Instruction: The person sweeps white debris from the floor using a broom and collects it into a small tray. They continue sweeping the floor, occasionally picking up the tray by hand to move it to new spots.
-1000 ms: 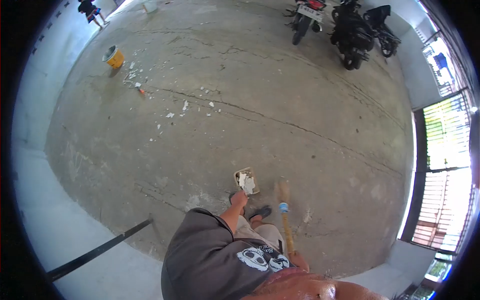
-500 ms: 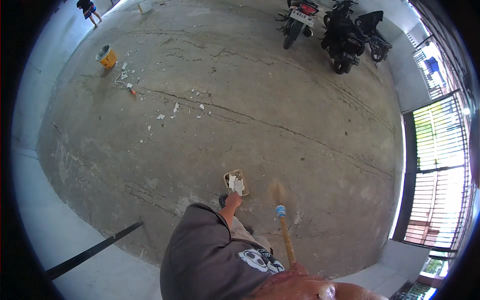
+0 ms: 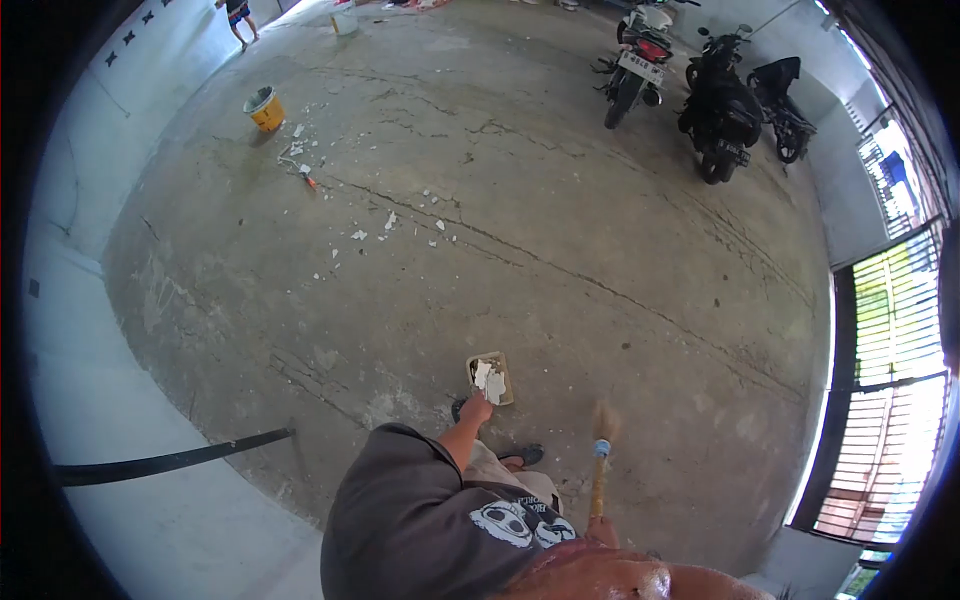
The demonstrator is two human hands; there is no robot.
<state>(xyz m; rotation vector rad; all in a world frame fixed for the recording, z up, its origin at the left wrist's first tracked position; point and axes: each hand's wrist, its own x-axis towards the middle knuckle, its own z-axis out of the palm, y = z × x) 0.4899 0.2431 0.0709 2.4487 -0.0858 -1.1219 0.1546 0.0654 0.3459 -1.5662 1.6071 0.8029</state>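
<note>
My left hand (image 3: 478,408) is closed on the near edge of a shallow tan dustpan (image 3: 509,386) with white flakes (image 3: 487,379) lying in it. In my right hand (image 3: 602,532) is the yellowish handle of a broom (image 3: 599,484), gripped near my body. A blue-and-white band wraps the base of its straw bristles (image 3: 605,420), which are blurred and point at the floor, right of the dustpan. My sandalled foot (image 3: 523,457) shows between the two.
White chips (image 3: 391,220) are scattered on the cracked concrete floor (image 3: 520,300). Farther off stand a yellow bucket (image 3: 266,112) and several parked motorbikes (image 3: 722,110). A dark bar (image 3: 180,458) juts out at left; a barred gate (image 3: 885,390) is at right. A person (image 3: 238,20) stands far back.
My view has swung, so the surroundings sit farther right and lower. The broom stands more upright and slightly farther right in view. Both hands keep their hold, and more of my sandal shows.
</note>
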